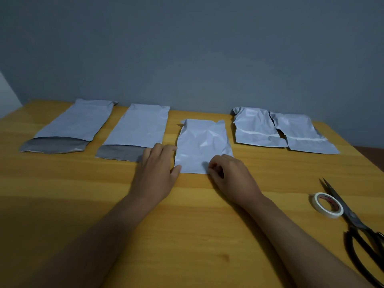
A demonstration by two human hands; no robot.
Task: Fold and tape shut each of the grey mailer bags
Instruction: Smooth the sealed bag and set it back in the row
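My right grip [223,170] pinches the middle mailer bag's [202,142] near edge; left grip [159,163] lies flat, steadying this thin, slippery film.

On the wooden table [207,225] lie five grey bags [202,142] in a row, a tape roll [328,205] and scissors [357,227] at the right.

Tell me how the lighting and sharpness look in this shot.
Head view: dim, bluish light; soft glare on the middle bag; faint arm shadows on the table; slightly soft throughout; wide-angle bending stretches the scissors at the right edge.
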